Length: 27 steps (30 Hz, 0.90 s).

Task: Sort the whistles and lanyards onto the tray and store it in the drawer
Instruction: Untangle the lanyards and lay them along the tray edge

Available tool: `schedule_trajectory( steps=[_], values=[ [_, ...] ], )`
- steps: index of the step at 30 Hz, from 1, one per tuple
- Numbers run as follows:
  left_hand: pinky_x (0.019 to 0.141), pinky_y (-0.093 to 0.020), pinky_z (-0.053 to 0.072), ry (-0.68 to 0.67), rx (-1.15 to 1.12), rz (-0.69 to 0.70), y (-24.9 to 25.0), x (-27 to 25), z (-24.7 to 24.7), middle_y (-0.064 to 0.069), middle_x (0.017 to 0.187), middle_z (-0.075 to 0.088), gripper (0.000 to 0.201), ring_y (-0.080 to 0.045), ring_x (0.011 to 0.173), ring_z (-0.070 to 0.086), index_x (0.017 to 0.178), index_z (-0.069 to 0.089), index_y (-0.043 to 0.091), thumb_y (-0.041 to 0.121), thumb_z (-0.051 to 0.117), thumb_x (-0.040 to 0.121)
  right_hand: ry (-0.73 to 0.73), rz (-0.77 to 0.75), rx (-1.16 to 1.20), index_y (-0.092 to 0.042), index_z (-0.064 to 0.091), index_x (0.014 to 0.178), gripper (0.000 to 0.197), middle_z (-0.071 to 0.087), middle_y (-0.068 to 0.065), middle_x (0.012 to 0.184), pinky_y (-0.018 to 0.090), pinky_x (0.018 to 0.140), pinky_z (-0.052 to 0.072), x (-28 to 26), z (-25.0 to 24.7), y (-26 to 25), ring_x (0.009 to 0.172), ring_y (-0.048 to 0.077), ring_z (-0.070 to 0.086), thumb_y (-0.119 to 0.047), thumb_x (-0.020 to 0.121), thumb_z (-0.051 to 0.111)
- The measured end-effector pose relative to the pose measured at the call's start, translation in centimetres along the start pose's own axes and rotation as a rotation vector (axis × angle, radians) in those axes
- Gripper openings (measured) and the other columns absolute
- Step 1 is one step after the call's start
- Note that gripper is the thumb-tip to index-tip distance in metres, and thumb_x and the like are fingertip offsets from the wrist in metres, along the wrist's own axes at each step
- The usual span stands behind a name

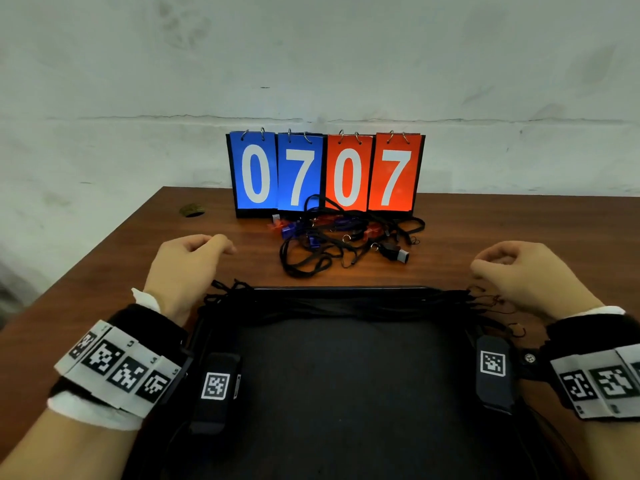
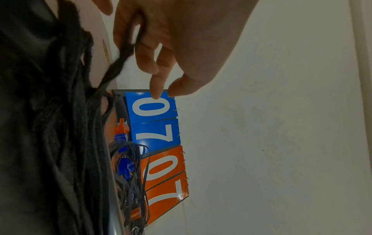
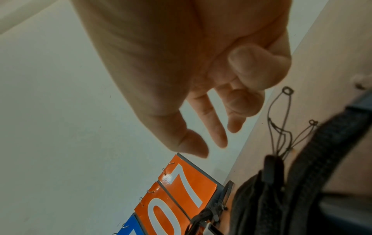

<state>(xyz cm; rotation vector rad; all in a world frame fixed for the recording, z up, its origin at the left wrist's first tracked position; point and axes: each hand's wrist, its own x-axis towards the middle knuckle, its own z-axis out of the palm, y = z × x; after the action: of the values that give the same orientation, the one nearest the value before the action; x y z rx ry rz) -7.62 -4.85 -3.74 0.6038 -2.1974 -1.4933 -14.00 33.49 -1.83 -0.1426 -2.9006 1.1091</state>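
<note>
One lanyard bundle lies stretched across the far edge of the tray, and its ends spill over both sides onto the bench. The left hand is at the bundle's left end, its grip loosely curled with a single strand threaded between the fingers. The right hand hovers over the right end, its grip slack and holding nothing, with thin end loops on the bench beside it.

Here's the danger: if that left hand lifts without shedding the strand, the whole row could drag off the tray. The overhanging ends may also snag on the way to the drawer, which is out of sight. Beyond the tray, the tangled pile, with coloured whistles and a black whistle, sits right against the scoreboard. Tug one cord there and the whole knot may come along, or topple the cards.
</note>
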Motion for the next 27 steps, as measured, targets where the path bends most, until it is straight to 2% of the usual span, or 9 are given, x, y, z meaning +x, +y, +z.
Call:
schedule_trajectory(
  steps=[3, 5, 7, 10, 13, 15, 19, 23, 27],
  values=[
    [0.077, -0.020, 0.039, 0.042, -0.052, 0.049, 0.1, 0.1, 0.0, 0.017, 0.092, 0.071, 0.018, 0.003, 0.091, 0.058, 0.082, 0.077, 0.021, 0.027, 0.062, 0.091, 0.049, -0.046, 0.076, -0.017, 0.070, 0.086, 0.014, 0.067, 0.005, 0.078, 0.027, 0.056, 0.040, -0.3, 0.1, -0.4, 0.056, 0.020, 0.054, -0.031, 0.088, 0.069],
    [0.082, -0.025, 0.043, 0.063, -0.108, 0.115, 0.3, 0.0, -0.1, 0.015, 0.085, 0.071, 0.019, -0.003, 0.084, 0.060, 0.080, 0.076, 0.020, 0.026, 0.062, 0.092, 0.091, -0.093, 0.131, -0.016, 0.070, 0.082, 0.022, 0.067, 0.006, 0.074, 0.026, 0.056, 0.038, -0.5, 0.3, -0.7, 0.055, 0.020, 0.051, -0.036, 0.090, 0.067],
    [0.074, -0.029, 0.045, 0.006, -0.178, 0.197, 0.8, -0.4, -0.1, 0.006, 0.073, 0.066, 0.022, -0.010, 0.074, 0.056, 0.078, 0.074, 0.015, 0.023, 0.061, 0.094, 0.126, -0.143, 0.198, -0.015, 0.071, 0.076, 0.029, 0.063, 0.004, 0.064, 0.027, 0.056, 0.037, -0.8, 0.6, -1.1, 0.053, 0.019, 0.050, -0.037, 0.092, 0.064],
    [0.064, -0.032, 0.044, -0.331, -0.250, 0.246, 1.2, -1.3, 0.2, -0.011, 0.067, 0.058, 0.023, -0.022, 0.065, 0.054, 0.080, 0.072, 0.009, 0.017, 0.059, 0.097, 0.071, -0.188, 0.279, -0.014, 0.071, 0.074, 0.030, 0.058, -0.001, 0.053, 0.024, 0.046, 0.037, -1.3, 1.1, -2.1, 0.043, 0.013, 0.048, -0.034, 0.095, 0.062],
    [0.064, -0.031, 0.048, -0.661, -0.150, 0.222, 0.8, -1.8, 0.9, -0.011, 0.071, 0.061, 0.020, -0.023, 0.066, 0.058, 0.088, 0.075, 0.008, 0.024, 0.066, 0.093, -0.217, -0.155, 0.371, -0.006, 0.071, 0.085, 0.028, 0.062, 0.009, 0.060, 0.023, 0.034, 0.039, -2.0, 2.2, -3.4, 0.042, 0.018, 0.052, -0.026, 0.098, 0.059],
    [0.066, -0.031, 0.050, -0.747, -0.072, 0.200, 0.5, -1.9, 1.3, -0.011, 0.074, 0.065, 0.019, -0.022, 0.069, 0.061, 0.093, 0.076, 0.007, 0.025, 0.068, 0.091, -0.404, -0.107, 0.396, -0.001, 0.070, 0.093, 0.027, 0.068, 0.015, 0.069, 0.027, 0.040, 0.049, -2.3, 3.1, -3.7, 0.050, 0.024, 0.060, -0.025, 0.098, 0.059],
    [0.070, -0.034, 0.050, -0.739, -0.011, 0.123, 0.0, -1.7, 1.7, -0.010, 0.077, 0.068, 0.019, -0.020, 0.072, 0.065, 0.096, 0.076, 0.007, 0.018, 0.061, 0.096, -0.526, -0.031, 0.384, 0.000, 0.070, 0.101, 0.027, 0.071, 0.018, 0.081, 0.030, 0.051, 0.058, -2.5, 4.0, -3.4, 0.061, 0.024, 0.068, -0.025, 0.098, 0.060],
    [0.072, -0.035, 0.051, -0.738, -0.010, 0.097, -0.1, -1.6, 1.7, -0.008, 0.079, 0.069, 0.019, -0.020, 0.075, 0.066, 0.097, 0.076, 0.009, 0.017, 0.059, 0.098, -0.509, -0.071, 0.546, -0.001, 0.072, 0.102, 0.027, 0.067, 0.012, 0.080, 0.027, 0.043, 0.048, -2.8, 3.9, -4.1, 0.058, 0.020, 0.060, -0.024, 0.098, 0.059],
    [0.074, -0.035, 0.051, -0.707, -0.013, 0.097, -0.1, -1.6, 1.9, -0.007, 0.078, 0.069, 0.019, -0.019, 0.075, 0.067, 0.095, 0.076, 0.010, 0.017, 0.059, 0.098, -0.545, -0.155, 0.495, -0.012, 0.074, 0.108, 0.023, 0.072, 0.007, 0.101, 0.026, 0.047, 0.048, -3.6, 5.0, -6.8, 0.065, 0.019, 0.062, -0.026, 0.098, 0.060]
  ],
)
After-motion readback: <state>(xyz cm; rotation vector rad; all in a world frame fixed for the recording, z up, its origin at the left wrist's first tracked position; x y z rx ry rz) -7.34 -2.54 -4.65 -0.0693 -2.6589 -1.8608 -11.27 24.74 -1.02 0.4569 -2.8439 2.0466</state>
